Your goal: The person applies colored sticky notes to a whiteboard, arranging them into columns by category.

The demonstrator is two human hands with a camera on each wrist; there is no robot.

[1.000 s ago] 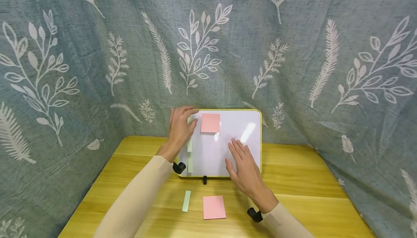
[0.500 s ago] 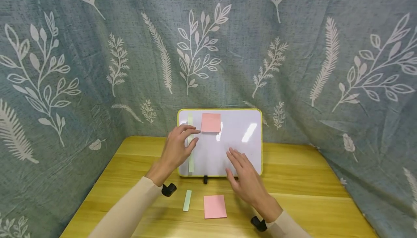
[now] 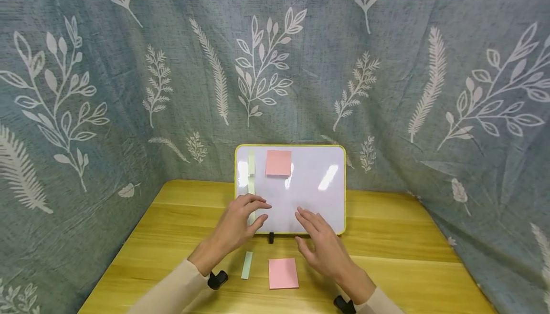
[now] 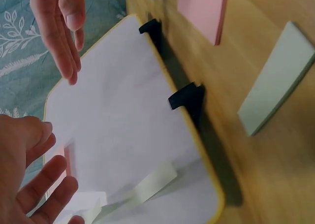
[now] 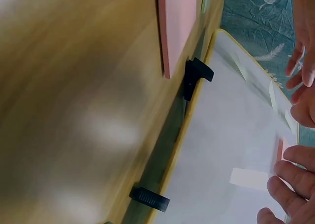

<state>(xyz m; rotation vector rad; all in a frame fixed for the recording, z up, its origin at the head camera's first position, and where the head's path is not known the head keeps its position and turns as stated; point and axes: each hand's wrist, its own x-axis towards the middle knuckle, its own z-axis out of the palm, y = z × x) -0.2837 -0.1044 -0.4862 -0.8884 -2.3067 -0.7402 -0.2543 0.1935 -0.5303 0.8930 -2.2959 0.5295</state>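
Observation:
A small whiteboard [image 3: 309,185] with a yellow rim stands upright on the table. Pale green sticky strips [image 3: 251,162] run in a column down its left side, partly covered by my left hand [image 3: 238,221] in the head view. A pink sticky note [image 3: 278,162] is stuck near the top, left of centre. My left hand hovers before the board's lower left, thumb and fingers apart, holding nothing. Facing the lower right part, my right hand [image 3: 322,247] has its fingers extended and holds nothing. On the table lie a pad of green strips [image 3: 247,265] and a pink sticky note pad [image 3: 283,273].
Black feet [image 4: 189,98] support the board's lower edge on the wooden table [image 3: 399,237]. A patterned curtain [image 3: 275,66] hangs behind the board and along both sides. Glare spots show on the board's surface.
My left hand has come down from the board's upper left corner to its lower part, uncovering the upper strips. My right hand has lowered a little. The notes and pads stay put.

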